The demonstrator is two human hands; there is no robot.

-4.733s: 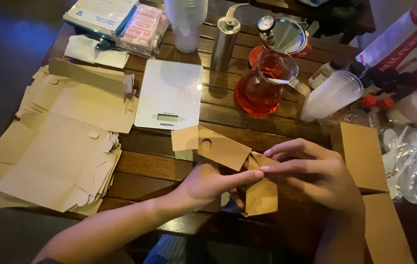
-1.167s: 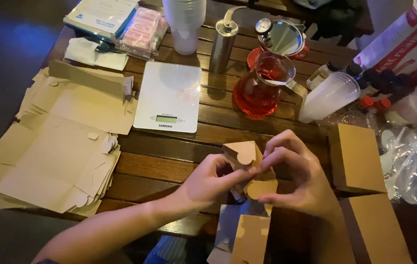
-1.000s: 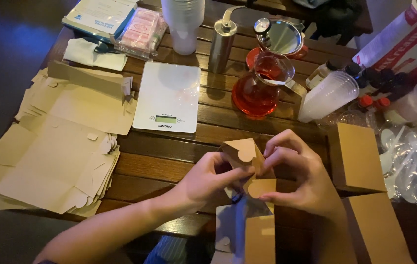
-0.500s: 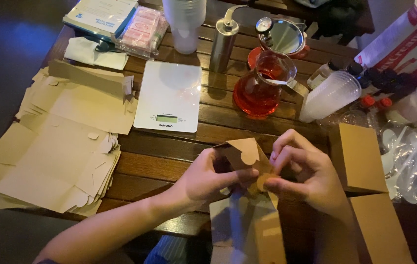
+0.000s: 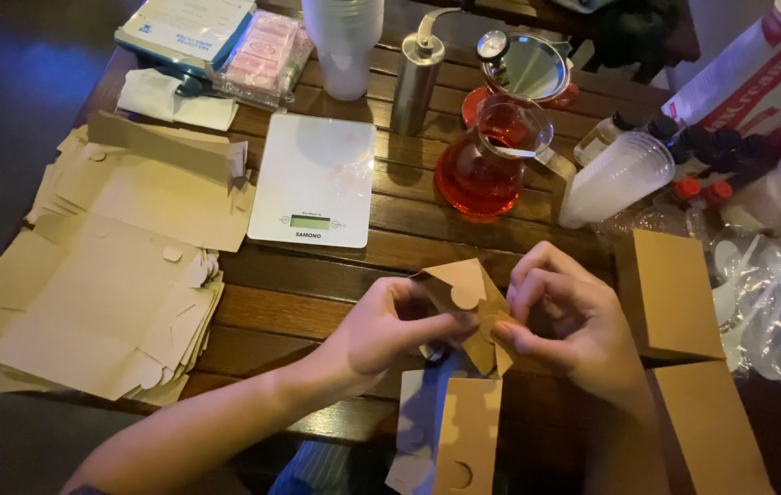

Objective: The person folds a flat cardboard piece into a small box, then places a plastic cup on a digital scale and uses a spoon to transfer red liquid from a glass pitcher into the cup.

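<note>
While both hands pinch its matte brown flaps, the left hand (image 5: pixel 390 325) and right hand (image 5: pixel 565 321) hold a half-folded cardboard box (image 5: pixel 459 367) at the near edge of the slatted wooden table (image 5: pixel 317 293), its long axis running toward the person. Beyond it, a glass carafe (image 5: pixel 491 160) holds red liquid beside a flat white scale (image 5: pixel 317 179).

Flat cardboard blanks (image 5: pixel 106 275) piled at left on wood table (image 5: pixel 317 302), white scale (image 5: pixel 315 179) just beside them. Behind: steel grinder (image 5: pixel 413 82), glass jug w/ red liquid (image 5: pixel 491 160), plastic cup stack (image 5: pixel 615 179) on its side. Two folded boxes (image 5: pixel 670 293) at right.
</note>
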